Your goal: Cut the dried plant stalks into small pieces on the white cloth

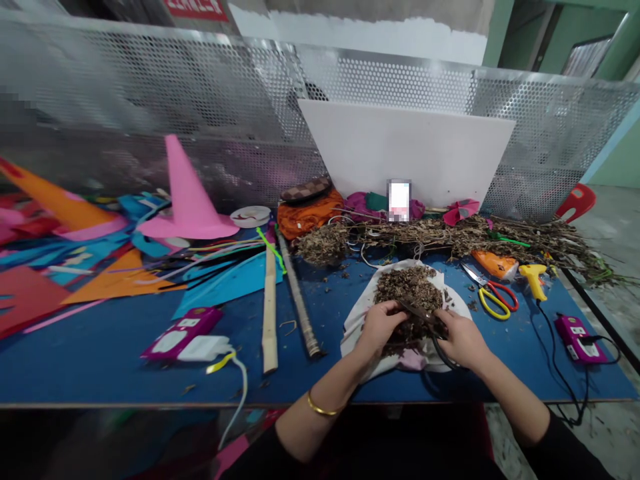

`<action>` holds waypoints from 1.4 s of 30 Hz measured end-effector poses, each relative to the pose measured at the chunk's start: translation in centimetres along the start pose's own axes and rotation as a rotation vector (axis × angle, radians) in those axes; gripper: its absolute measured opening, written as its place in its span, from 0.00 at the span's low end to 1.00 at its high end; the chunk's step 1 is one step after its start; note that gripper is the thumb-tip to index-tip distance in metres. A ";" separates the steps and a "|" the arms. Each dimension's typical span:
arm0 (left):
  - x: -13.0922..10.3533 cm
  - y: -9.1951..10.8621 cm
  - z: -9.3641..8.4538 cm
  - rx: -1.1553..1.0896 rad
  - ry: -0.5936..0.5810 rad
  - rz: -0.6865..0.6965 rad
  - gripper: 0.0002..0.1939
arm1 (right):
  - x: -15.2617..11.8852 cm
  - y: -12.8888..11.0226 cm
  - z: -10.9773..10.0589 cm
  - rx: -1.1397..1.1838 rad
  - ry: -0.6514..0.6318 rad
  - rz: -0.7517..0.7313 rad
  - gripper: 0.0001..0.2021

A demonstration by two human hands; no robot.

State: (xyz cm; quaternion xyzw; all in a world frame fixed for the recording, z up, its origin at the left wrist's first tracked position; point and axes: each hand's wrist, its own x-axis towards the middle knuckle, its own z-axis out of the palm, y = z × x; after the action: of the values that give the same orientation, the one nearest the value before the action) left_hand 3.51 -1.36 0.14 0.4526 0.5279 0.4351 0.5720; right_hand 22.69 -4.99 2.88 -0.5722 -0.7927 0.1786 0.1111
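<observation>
Black sleeves (273, 453) nearest, reaching in from the bottom edge, with a gold bracelet (323, 405) around the left forearm. Farther in, left hand (383, 327) over a pile of dried leaf bits (400, 283), fingers bent, thumb close to fingertips — impossible to tell whether pinching a scrap or merely touching. Right hand (463, 339) curled closed around a dark tool, apparently black-handled scissors (439, 350), pointing leftward across the pile; blade opening hard to make out. Pile heaped on a white cloth (356, 330), right of centre on the blue table (200, 387). Judging by the pose, apparently cutting: best to work low over the middle of the cloth to catch crumbs, keep left fingertips back from the blades, take short snips, and avoid dragging the cloth with the wrists. Beyond the cloth, dried stalks (530, 243) along the back, crowding the far side. To the left, a wooden strip (270, 313) and a thin rod (300, 300), then a purple power strip (203, 322). Likeliest to snag on the right: red-and-yellow scissors (484, 283) just beside the cloth — and, near the right forearm, the black cord (552, 353) of a yellow glue gun (535, 277).
</observation>
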 end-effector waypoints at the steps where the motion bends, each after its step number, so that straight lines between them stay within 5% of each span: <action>1: 0.0 0.0 -0.1 -0.002 0.005 0.001 0.09 | 0.0 0.1 0.1 0.018 -0.011 -0.008 0.15; 11: 0.1 0.2 -0.9 -0.207 0.017 -0.105 0.16 | -0.7 1.4 0.5 0.122 0.081 0.068 0.21; 17: 0.0 0.0 -0.5 -0.289 -0.006 -0.058 0.18 | -1.3 0.8 -0.2 0.115 0.030 0.032 0.26; 34: -0.2 0.5 -0.4 -0.226 0.012 -0.086 0.13 | -0.7 0.4 0.8 0.066 -0.030 -0.008 0.17; 42: 0.2 0.5 -0.3 -0.151 -0.033 -0.062 0.11 | 0.1 -0.3 0.3 -0.024 -0.019 0.011 0.21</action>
State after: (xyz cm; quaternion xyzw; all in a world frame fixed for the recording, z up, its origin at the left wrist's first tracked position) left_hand 3.18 -1.07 0.54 0.3987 0.4980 0.4481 0.6263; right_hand 22.26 -5.06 2.68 -0.5761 -0.7927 0.1750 0.0955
